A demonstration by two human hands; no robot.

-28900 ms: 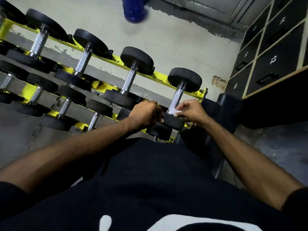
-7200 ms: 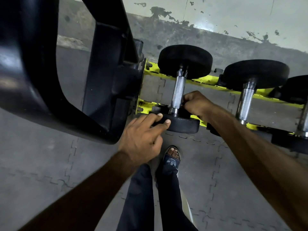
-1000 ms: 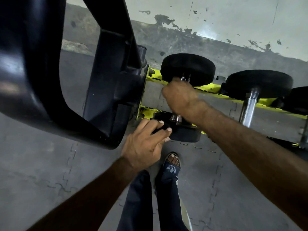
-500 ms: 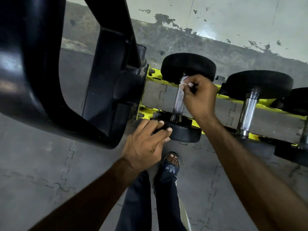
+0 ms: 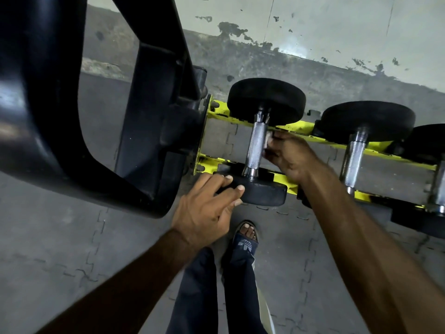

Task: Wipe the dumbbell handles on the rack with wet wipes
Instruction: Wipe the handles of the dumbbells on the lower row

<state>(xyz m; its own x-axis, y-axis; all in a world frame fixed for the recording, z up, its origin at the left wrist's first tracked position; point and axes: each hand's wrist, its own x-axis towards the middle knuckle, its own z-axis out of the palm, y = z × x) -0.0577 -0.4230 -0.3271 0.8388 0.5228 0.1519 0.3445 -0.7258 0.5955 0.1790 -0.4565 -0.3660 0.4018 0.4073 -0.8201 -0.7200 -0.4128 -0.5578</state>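
Observation:
A black dumbbell with a knurled steel handle [image 5: 255,144] lies across the yellow rack [image 5: 296,130] at its left end. My left hand [image 5: 208,209] holds the near weight head [image 5: 263,192], fingers curled over its rim. My right hand [image 5: 287,156] is just right of the handle and pinches a white wet wipe [image 5: 267,139] against the handle's right side. A second dumbbell's handle [image 5: 353,156] lies further right, and a third [image 5: 438,186] sits at the frame's right edge.
A large black machine frame [image 5: 79,104] fills the left side, close to the rack's end. Grey interlocking floor mats [image 5: 72,249] lie below. My legs and a sandalled foot [image 5: 245,235] stand before the rack. A stained wall [image 5: 313,32] runs behind.
My right hand slid from the top of the handle down and to its right side, leaving the steel handle in full view. My left hand stayed on the near weight head.

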